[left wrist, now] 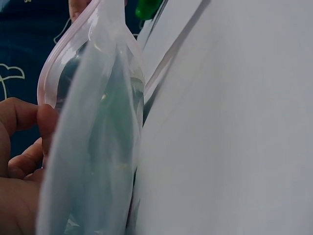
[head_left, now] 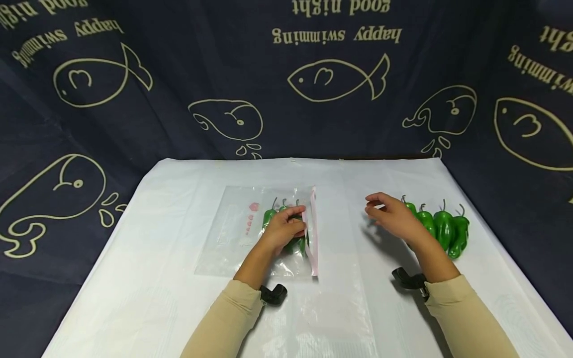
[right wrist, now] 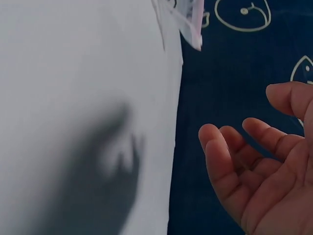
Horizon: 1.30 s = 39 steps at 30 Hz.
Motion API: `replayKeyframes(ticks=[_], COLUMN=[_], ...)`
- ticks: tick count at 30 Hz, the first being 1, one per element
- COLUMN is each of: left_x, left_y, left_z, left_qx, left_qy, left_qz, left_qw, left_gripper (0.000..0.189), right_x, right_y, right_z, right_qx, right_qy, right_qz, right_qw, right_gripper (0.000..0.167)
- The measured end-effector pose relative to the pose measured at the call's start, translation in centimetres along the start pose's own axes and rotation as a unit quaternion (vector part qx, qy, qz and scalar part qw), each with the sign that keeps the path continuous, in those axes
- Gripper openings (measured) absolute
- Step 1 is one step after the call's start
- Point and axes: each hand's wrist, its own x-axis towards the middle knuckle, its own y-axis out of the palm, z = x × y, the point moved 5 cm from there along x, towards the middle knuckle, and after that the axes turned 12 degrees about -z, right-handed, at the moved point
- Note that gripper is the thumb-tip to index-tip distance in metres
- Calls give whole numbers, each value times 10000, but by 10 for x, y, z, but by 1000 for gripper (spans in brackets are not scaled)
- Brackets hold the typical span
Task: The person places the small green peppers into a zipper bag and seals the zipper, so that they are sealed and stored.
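Note:
A clear zip bag (head_left: 219,251) with a pink closure strip (head_left: 314,238) lies on the white table, its mouth facing right. Green peppers (head_left: 268,217) with thin stems are inside it, partly hidden by my left hand (head_left: 283,227). In the left wrist view, that hand's thumb and finger pinch the bag's edge (left wrist: 47,88), and the mouth bulges apart. My right hand (head_left: 397,219) hovers over the table with loosely bent fingers and holds nothing, as the right wrist view confirms. Just right of it lie several green peppers (head_left: 444,229), some partly behind the hand and forearm.
The white-covered table (head_left: 156,238) ends at a dark blue curtain (head_left: 268,134) printed with fish and whales, at the back and both sides. Black wrist mounts (head_left: 274,295) sit on both forearms, near the sleeve cuffs.

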Motion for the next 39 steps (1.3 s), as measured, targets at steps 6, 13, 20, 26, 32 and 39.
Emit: replayKeyframes(ticks=[6,13,20,26,32,39], left_x=[-1,-2,0,1,-2,-3], left_y=[-1,0,6,4,2,1], left_z=[1,-1,-2,-1,-2,-2], left_qx=[-49,-29,-81,-72,-103,-129], left_qy=[-13,30,21,-14,-21,16], left_qz=[6,-43,21,-64,-60,-50], left_qw=[10000,10000,10000,10000,9999,9999], left_gripper=[53,53,53,53,54,55], right_x=[-1,-4,-6,-3,1,4], right_y=[-19,-33,-49,-58,-56,-54], right_z=[-7,-16,-26,-34,-42,-47], right_qx=[-993,-1495,-1856,-2242,-2577,-2755], right_qy=[-290,-561,-532,-510,-347,-284], right_qz=[-258,-269,-229,-124,21,112], right_qw=[9943,9868,9809,9731,9656,9608], right_gripper=[47,47,51,52,54,55])
